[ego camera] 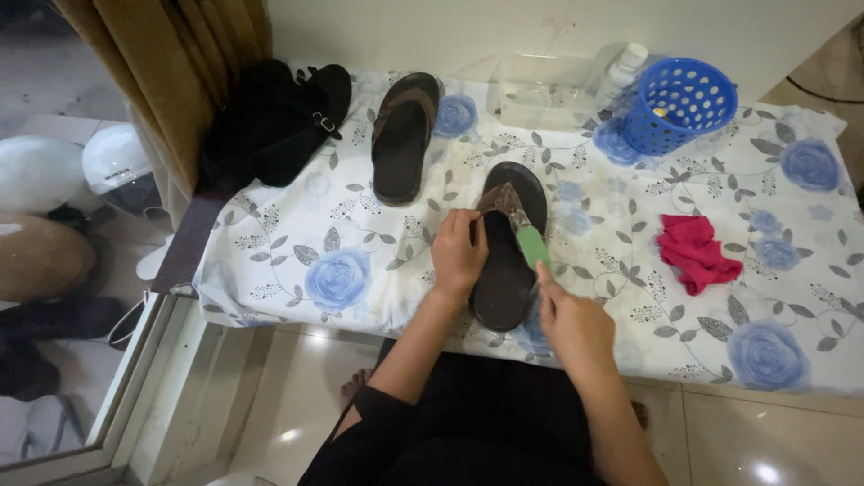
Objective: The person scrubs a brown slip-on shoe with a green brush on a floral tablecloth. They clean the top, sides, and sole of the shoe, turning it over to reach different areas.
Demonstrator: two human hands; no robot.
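Note:
A dark brown sandal (504, 270) lies on the flower-patterned cloth (297, 252) near the front edge. My left hand (457, 254) grips its left side by the strap. My right hand (574, 326) holds a small brush with a green handle (531, 243), its bristle end resting on the sandal's strap. The matching sandal (403, 135) lies farther back to the left, untouched.
A blue perforated basket (677, 103) and a white bottle (623, 70) stand at the back right, beside a clear plastic box (540, 94). A red rag (695, 254) lies right of the sandal. Black shoes (279, 121) sit back left by a curtain.

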